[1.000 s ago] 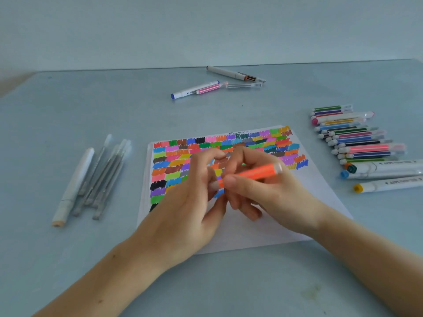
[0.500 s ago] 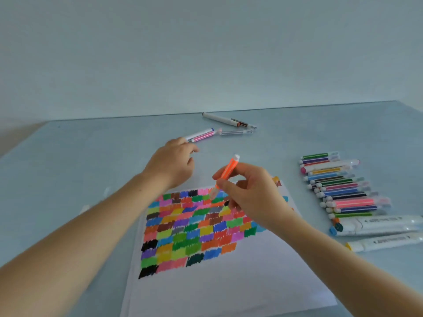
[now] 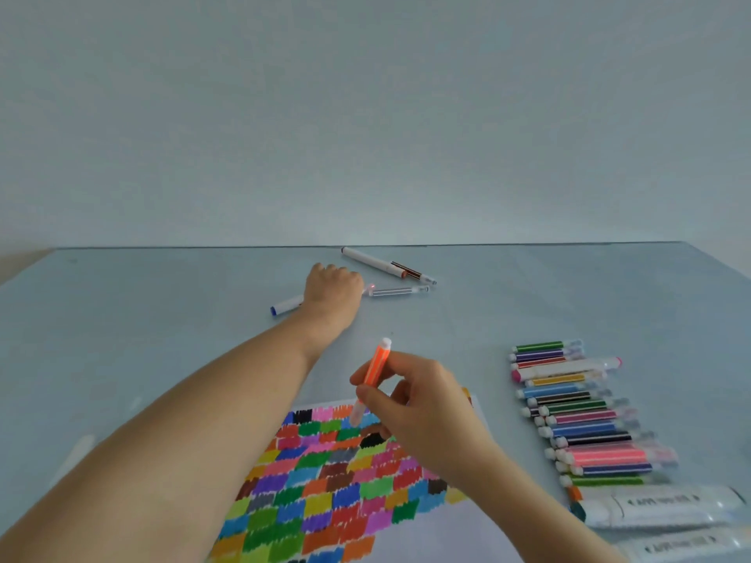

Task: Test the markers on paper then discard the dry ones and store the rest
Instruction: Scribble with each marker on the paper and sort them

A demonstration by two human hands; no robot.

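- since half a second ago the left hand (image 3: 332, 287) has reached farther out, now over the far group of markers near the table's (image 3: 162, 319) back edge; its fingers curl down onto a pink marker that is mostly hidden, and whether they grip it i cannot tell.
- a blue-capped white marker (image 3: 284, 306) sticks out left of that hand; a clear-barrelled marker (image 3: 396, 291) and a long white pen (image 3: 386, 265) lie just right.
- right hand (image 3: 422, 404) pinches the orange marker (image 3: 376, 369), tilted, tip down above the paper (image 3: 479, 534) with colour swatches.
- row of capped markers (image 3: 585, 420) lies to the right, apart from the paper.
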